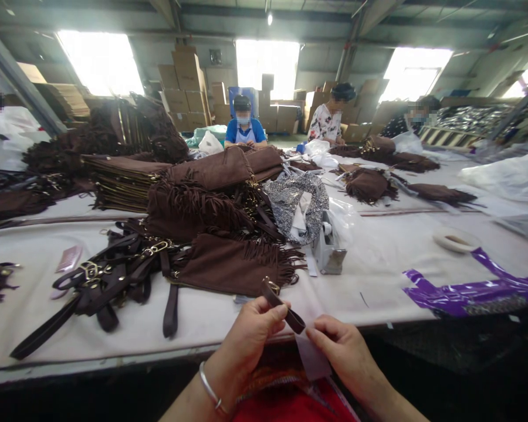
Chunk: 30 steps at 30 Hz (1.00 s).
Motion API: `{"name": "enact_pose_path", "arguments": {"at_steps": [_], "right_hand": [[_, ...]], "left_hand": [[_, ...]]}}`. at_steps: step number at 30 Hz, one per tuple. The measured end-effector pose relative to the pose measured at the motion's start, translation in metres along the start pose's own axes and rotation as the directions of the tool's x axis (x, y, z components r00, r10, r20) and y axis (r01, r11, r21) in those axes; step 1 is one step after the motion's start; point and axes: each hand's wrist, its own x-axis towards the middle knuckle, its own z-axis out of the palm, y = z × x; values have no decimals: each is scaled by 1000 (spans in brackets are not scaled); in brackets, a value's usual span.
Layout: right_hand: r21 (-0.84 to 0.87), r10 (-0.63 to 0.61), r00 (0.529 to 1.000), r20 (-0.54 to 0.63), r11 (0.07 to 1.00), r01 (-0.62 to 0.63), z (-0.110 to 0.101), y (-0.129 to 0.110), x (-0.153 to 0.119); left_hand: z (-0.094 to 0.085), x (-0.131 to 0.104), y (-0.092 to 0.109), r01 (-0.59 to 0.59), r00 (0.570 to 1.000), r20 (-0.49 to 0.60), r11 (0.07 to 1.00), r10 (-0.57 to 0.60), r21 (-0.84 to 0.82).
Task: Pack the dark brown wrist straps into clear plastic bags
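Note:
My left hand (251,328), with a silver bangle at the wrist, is closed on a dark brown strap loop (294,319) with a metal buckle at its upper end. Beside it, my right hand (341,346) pinches a thin translucent slip (311,356) at the loop's lower end. Both hands are at the table's front edge. Beyond them lies a brown fringed suede piece (229,264). A pile of brown straps with gold-coloured clasps (114,275) lies to the left.
Stacked brown fringed pieces (127,176) rise behind. A tape dispenser (330,252), a patterned cloth (297,205), a tape roll (455,240) and purple plastic packaging (479,293) lie on the white table (378,258). A pink comb (69,258) is left. Several people sit across.

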Motion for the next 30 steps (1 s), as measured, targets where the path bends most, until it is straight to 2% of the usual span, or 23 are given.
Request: {"name": "enact_pose_path", "arguments": {"at_steps": [3,11,17,25,30], "right_hand": [[-18,-18,1000,1,1000,18,0,-1,0],[-8,17,1000,-7,1000,-17,2,3,1],[53,72,997,-11,996,-72,3,6,1],[32,14,1000,12,999,-14,2,0,1],[15,-23,999,33,1000,22,2,0,1]], "left_hand": [[1,-2,4,44,999,5,998,-44,-38],[0,0,-1,-33,998,-56,996,38,77],[2,-3,3,-71,996,-44,993,76,98],[3,-4,7,-114,992,-37,974,124,198],[2,0,4,-128,991,-23,977,134,171]]}}
